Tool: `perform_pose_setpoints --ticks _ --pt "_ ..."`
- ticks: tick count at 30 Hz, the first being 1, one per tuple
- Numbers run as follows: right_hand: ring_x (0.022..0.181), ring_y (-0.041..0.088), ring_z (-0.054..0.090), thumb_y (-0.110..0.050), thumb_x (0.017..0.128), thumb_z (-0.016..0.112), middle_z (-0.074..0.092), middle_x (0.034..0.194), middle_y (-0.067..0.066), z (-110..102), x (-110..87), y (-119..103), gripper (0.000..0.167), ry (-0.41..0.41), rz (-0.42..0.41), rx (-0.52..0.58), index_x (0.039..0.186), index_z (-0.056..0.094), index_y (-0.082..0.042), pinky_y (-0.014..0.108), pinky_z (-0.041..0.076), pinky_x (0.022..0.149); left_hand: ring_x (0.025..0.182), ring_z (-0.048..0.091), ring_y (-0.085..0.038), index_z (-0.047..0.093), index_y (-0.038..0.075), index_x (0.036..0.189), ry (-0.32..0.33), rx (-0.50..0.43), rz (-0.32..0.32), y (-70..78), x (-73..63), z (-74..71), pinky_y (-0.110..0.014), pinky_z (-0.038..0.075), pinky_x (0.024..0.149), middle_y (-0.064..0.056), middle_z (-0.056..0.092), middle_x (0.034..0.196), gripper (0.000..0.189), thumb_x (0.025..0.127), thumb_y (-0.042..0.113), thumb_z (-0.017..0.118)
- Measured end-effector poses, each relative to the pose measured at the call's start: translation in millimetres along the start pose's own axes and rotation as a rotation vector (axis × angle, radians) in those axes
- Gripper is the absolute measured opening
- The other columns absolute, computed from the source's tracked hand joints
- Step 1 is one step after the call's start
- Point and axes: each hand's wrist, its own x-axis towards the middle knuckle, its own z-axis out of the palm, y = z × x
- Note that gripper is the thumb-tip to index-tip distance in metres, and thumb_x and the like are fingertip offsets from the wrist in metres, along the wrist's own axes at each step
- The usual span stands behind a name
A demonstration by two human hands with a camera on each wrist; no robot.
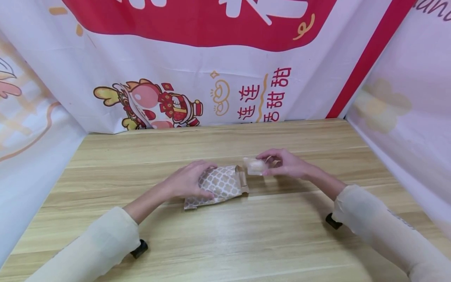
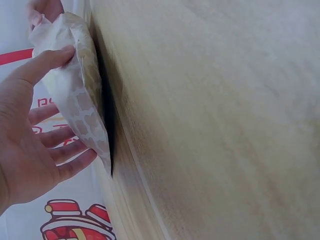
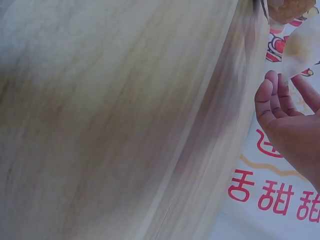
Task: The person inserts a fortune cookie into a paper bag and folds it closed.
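A paper bag (image 1: 222,182) with a white lattice pattern on tan lies on its side on the table, its brown open mouth facing right. My left hand (image 1: 186,181) grips the bag's closed end. In the left wrist view its thumb (image 2: 57,56) presses one face, with the other fingers spread behind the bag (image 2: 82,95). Just off the mouth, my right hand (image 1: 287,164) pinches a small translucent packet (image 1: 255,166), slightly blurred. Something pale shows inside the packet (image 3: 299,47) in the right wrist view; I cannot tell its kind.
The wood-grain table (image 1: 225,243) extends around both hands. A printed white cloth (image 1: 197,58) with red lettering and a cartoon figure stands along the back edge. More printed cloth (image 1: 398,98) closes off the right side, and another (image 1: 31,102) the left.
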Motion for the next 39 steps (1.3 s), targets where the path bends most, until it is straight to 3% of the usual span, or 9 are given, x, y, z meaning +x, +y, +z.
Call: perform_pose_setpoints --ticks 5,15,26,32,39 --pt "0.101 0.029 0.061 -0.007 0.085 0.082 0.066 0.112 0.016 4.6 -1.3 -2.8 0.055 -0.010 -0.016 -0.046 0.134 0.062 0.006 0.031 0.058 0.080 0.141 0.047 -0.038 0.053 0.011 0.147 0.007 -0.016 0.015 -0.8 -0.3 0.1 -0.064 0.039 0.115 -0.016 0.053 0.152 0.088 0.074 0.039 0.092" --pt "0.105 0.035 0.062 -0.012 0.083 0.085 0.063 0.115 0.015 12.7 -3.2 -7.2 0.059 -0.037 -0.064 -0.109 0.134 0.061 0.006 0.045 0.060 0.083 0.142 0.046 -0.039 0.054 0.016 0.145 0.007 -0.022 0.014 -1.0 -1.1 -0.5 -0.065 0.039 0.115 -0.016 0.051 0.154 0.083 0.074 0.038 0.091" --pt "0.106 0.031 0.062 -0.011 0.082 0.087 0.062 0.123 0.017 16.3 0.1 -11.4 0.065 -0.121 -0.123 -0.135 0.137 0.057 0.007 0.044 0.061 0.085 0.142 0.047 -0.039 0.054 0.014 0.145 0.010 -0.020 0.024 0.2 -1.8 -0.7 -0.064 0.038 0.116 -0.017 0.051 0.153 0.084 0.074 0.037 0.092" --pt "0.105 0.030 0.062 -0.009 0.081 0.086 0.061 0.124 0.016 21.0 6.5 -14.2 0.064 -0.078 -0.123 -0.173 0.137 0.058 0.006 0.040 0.060 0.082 0.142 0.047 -0.039 0.054 0.014 0.144 0.011 -0.021 0.031 -0.6 -1.7 -0.6 -0.065 0.038 0.115 -0.017 0.051 0.154 0.083 0.074 0.037 0.092" --pt "0.098 0.029 0.062 -0.009 0.074 0.090 0.060 0.128 0.017 32.1 14.5 -17.7 0.069 0.003 -0.165 -0.253 0.134 0.061 0.007 0.037 0.059 0.068 0.142 0.047 -0.038 0.055 0.015 0.144 0.005 -0.020 0.025 -1.0 -0.9 -0.4 -0.065 0.039 0.115 -0.016 0.051 0.154 0.083 0.074 0.039 0.091"
